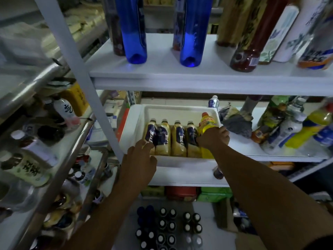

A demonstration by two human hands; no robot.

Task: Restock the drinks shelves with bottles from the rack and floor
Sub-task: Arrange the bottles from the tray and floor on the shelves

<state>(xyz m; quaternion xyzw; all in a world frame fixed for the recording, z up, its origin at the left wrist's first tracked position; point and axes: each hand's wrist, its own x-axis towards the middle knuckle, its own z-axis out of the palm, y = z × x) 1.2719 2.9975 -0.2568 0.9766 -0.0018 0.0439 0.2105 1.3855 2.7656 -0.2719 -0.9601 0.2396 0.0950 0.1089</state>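
The right hand (213, 137) has its fingers curled round the yellow bottle (207, 122), which stands at the right end of the white tray (137, 112) on the middle shelf (243, 147), touching a row of four tan bottles (178, 139). The left hand (139, 159) lies open at the tray's near left corner, straight fingers touching the leftmost tan bottle. Capped bottles (165, 224) stand on the floor below
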